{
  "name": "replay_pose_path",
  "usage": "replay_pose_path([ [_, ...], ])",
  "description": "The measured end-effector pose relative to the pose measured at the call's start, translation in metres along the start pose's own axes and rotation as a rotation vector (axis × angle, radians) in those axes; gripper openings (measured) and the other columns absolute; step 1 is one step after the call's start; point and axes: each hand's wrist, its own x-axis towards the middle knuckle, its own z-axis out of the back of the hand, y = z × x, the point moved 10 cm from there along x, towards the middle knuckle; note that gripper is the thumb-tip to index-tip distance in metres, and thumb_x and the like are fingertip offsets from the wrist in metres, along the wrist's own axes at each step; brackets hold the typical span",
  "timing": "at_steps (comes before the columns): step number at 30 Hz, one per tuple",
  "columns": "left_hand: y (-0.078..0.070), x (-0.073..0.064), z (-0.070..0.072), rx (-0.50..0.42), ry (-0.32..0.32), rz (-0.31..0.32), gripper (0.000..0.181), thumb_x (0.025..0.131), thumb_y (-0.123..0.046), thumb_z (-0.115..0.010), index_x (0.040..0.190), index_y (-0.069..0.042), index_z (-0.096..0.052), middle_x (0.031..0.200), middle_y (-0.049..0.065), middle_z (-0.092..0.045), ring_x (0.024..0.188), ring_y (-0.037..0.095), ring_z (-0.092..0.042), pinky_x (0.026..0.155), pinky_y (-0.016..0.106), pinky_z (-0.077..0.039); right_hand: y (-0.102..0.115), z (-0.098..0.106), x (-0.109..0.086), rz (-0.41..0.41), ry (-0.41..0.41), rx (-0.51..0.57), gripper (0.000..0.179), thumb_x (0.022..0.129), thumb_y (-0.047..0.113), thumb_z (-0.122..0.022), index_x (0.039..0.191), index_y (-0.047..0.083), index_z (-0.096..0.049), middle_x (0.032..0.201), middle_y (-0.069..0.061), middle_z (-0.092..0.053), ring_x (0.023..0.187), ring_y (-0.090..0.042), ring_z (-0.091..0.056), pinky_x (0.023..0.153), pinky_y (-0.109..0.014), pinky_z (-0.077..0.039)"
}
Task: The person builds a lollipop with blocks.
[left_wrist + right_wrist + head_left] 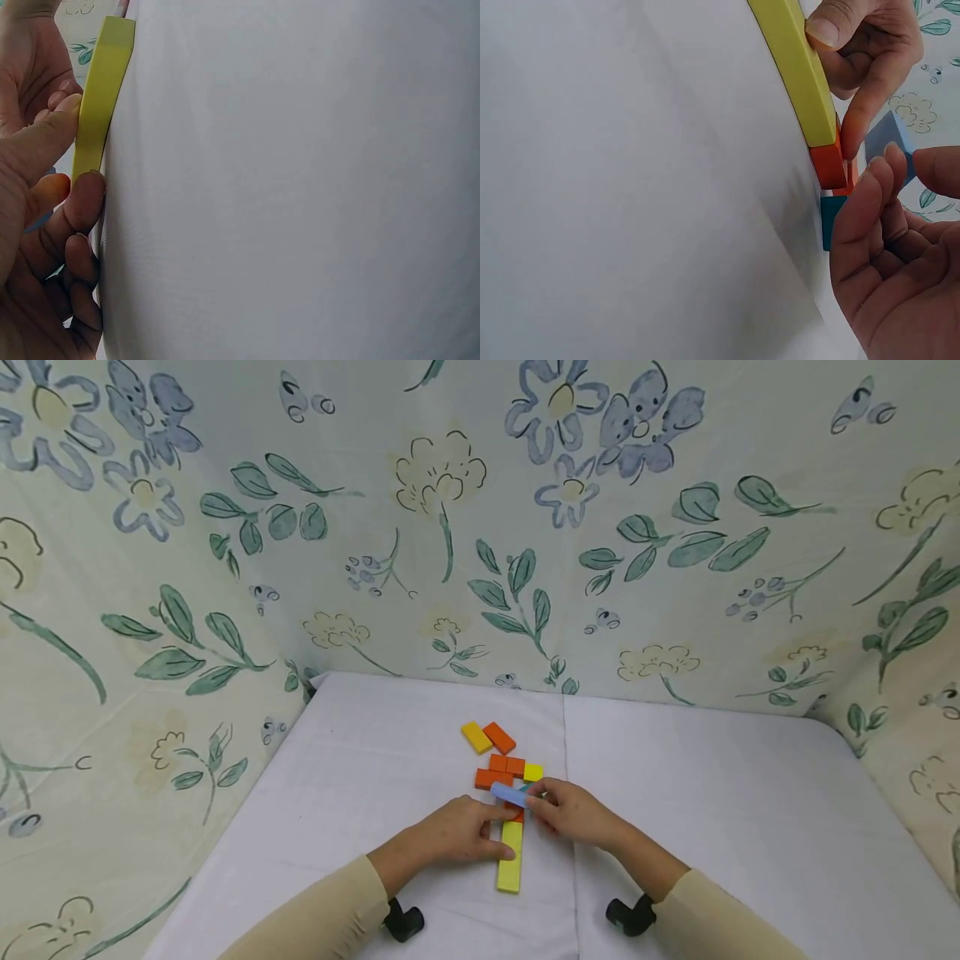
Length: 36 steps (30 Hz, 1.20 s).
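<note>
My right hand (pixel 573 811) pinches one end of a light blue block (pixel 509 794) between thumb and fingertips, raised above the other blocks. My left hand (pixel 463 832) lies to the left, its thumb touching a long yellow-green block (pixel 510 858) and its outstretched index finger on an orange block (pixel 828 165) at that block's far end. A teal block (pixel 832 222) shows just beyond, partly hidden by my right hand. Further out lie more orange blocks (pixel 493 778) and a small yellow block (pixel 533 772).
Behind the group, a yellow block (pixel 476 737) and an orange block (pixel 499 737) lie side by side on the white-covered table (pixel 675 793). Flower-patterned cloth (pixel 442 543) hangs around the back and sides. Black devices (pixel 630 917) are at both wrists.
</note>
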Motion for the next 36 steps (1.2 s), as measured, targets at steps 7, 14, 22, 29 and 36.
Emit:
replay_pose_path([
  [7,0.0,0.0,0.0,0.002,0.006,-0.001,0.061,0.09,-0.053,-0.074,0.146,-0.034,-0.058,0.065,-0.011,-0.053,0.06,0.003,-0.049,0.058,0.019,-0.037,-0.002,-0.008,0.001,0.006,0.032,0.117,0.031,0.105,0.036,-0.055,0.113,0.006,-0.062,0.076,-0.003,-0.061,0.066,-0.016,-0.057,0.064,-0.029,-0.05],
  [14,0.002,0.001,-0.002,0.006,0.01,0.011,0.062,0.089,-0.053,-0.074,0.146,-0.033,-0.058,0.066,-0.011,-0.053,0.061,0.004,-0.049,0.058,0.02,-0.036,-0.002,-0.004,0.004,-0.002,-0.017,-0.014,0.031,0.103,0.04,-0.059,0.117,0.012,-0.063,0.073,-0.001,-0.061,0.063,-0.015,-0.055,0.057,-0.026,-0.043],
  [22,0.0,0.001,-0.001,-0.002,0.001,0.005,0.061,0.089,-0.053,-0.074,0.145,-0.032,-0.059,0.064,-0.011,-0.053,0.059,0.003,-0.048,0.057,0.02,-0.036,0.001,-0.008,0.004,0.0,-0.002,0.007,0.029,0.104,0.036,-0.058,0.115,0.01,-0.065,0.074,-0.001,-0.064,0.063,-0.015,-0.057,0.06,-0.026,-0.047],
  [29,0.0,0.0,0.0,-0.008,-0.004,0.005,0.062,0.089,-0.051,-0.075,0.146,-0.033,-0.057,0.065,-0.011,-0.053,0.06,0.003,-0.048,0.057,0.02,-0.035,0.002,0.001,0.007,-0.014,-0.063,-0.13,0.028,0.102,0.031,-0.063,0.121,0.011,-0.066,0.072,0.002,-0.064,0.064,-0.014,-0.054,0.058,-0.025,-0.041],
  [36,0.002,0.0,-0.001,0.001,0.001,0.021,0.064,0.089,-0.053,-0.074,0.147,-0.032,-0.057,0.064,-0.011,-0.051,0.059,0.004,-0.046,0.057,0.02,-0.034,-0.003,0.005,0.015,0.006,-0.097,-0.222,0.03,0.101,0.029,-0.065,0.127,0.013,-0.064,0.073,0.004,-0.064,0.066,-0.013,-0.055,0.062,-0.027,-0.043],
])
